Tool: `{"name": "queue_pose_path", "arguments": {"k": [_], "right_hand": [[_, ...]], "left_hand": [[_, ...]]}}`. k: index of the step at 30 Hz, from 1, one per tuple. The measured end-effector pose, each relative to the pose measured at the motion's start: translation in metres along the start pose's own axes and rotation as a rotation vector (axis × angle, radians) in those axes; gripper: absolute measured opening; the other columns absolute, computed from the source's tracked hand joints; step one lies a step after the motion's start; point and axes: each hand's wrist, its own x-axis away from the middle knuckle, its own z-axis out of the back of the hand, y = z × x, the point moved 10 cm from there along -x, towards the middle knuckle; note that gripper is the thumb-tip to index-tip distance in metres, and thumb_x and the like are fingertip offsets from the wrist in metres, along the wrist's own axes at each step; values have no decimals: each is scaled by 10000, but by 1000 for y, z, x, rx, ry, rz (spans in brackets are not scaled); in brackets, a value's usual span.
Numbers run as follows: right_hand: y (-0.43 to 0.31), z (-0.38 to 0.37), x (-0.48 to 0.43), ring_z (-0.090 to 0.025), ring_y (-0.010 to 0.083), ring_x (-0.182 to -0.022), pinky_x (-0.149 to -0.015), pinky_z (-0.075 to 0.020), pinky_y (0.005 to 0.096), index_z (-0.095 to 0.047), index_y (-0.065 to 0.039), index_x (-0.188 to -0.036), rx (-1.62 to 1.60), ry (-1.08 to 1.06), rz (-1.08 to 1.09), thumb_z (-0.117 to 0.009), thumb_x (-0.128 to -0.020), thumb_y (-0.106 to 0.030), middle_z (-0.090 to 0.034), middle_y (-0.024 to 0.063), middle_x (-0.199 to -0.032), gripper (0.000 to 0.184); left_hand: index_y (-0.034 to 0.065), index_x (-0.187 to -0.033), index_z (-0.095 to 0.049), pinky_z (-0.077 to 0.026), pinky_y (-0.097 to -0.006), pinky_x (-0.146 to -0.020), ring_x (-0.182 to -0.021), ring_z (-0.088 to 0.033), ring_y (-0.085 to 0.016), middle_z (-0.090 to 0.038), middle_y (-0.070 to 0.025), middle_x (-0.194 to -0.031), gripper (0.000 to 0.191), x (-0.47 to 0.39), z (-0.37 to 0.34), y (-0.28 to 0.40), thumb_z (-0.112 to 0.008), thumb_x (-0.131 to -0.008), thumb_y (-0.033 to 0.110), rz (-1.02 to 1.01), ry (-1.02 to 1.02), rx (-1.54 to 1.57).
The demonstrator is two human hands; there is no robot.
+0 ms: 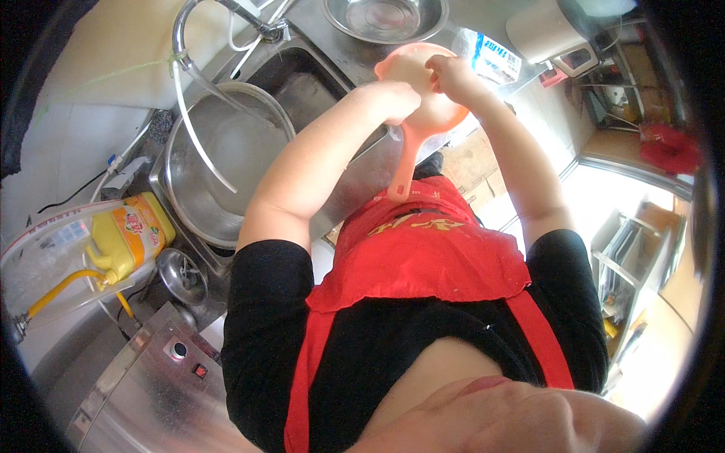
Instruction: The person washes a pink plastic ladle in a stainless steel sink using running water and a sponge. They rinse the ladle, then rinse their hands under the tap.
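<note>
An orange plastic ladle-like bowl [453,122] with a long handle lies at the counter's edge, its handle pointing back towards my red apron [430,249]. Pale contents, too washed out to identify, show inside it. My left hand [399,102] is bent over the bowl's left side, its fingers mostly hidden beneath it. My right hand [453,79] reaches in from the right with curled fingers over the contents; whether they pinch anything is not clear. Just beyond the bowl stands a shallow stainless steel basin [385,22].
At left a large metal basin [226,164] holds cloudy water under a faucet [181,34] with a white hose. A sink compartment [306,85] lies beside it. A yellow jug [133,232] stands far left. A printed plastic packet [493,56] and a white pitcher [549,34] are at right.
</note>
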Motion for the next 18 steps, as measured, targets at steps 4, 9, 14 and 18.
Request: {"name": "queue_pose_path", "arguments": {"k": [4, 9, 14, 18], "right_hand": [[-10, 19, 7, -651, 255, -738, -661, -512, 370, -661, -79, -975, -48, -24, -138, -529, -853, -264, -667, 118, -818, 258], [-36, 25, 15, -628, 295, -795, -736, -497, 357, -641, -86, -1030, 260, 33, 112, -539, -865, -179, -668, 90, -888, 215], [-4, -23, 11, -595, 285, -934, -850, -444, 354, -683, -150, -983, -70, -7, 197, -496, -872, -241, -645, 148, -978, 236], [-9, -21, 14, -620, 270, -893, -800, -470, 340, -663, -64, -981, 78, -113, 94, -489, -826, -126, -660, 149, -948, 241]], "left_hand": [[12, -871, -656, -484, -390, -753, -849, -624, -326, -637, -210, -919, 241, 6, 30, -21, -482, -812, 167, 54, 286, 302], [34, -941, -651, -448, -399, -878, -1007, -577, -314, -602, -201, -1073, 312, 4, 41, -48, -416, -844, 216, 189, 529, 273], [49, -1175, -580, -377, -368, -998, -1176, -495, -277, -444, -183, -1335, 394, -20, 12, -48, -406, -855, 199, 286, 232, 258], [49, -1194, -562, -368, -361, -1008, -1190, -482, -266, -449, -173, -1334, 395, -2, 56, -9, -388, -870, 191, -135, 617, 767]]}}
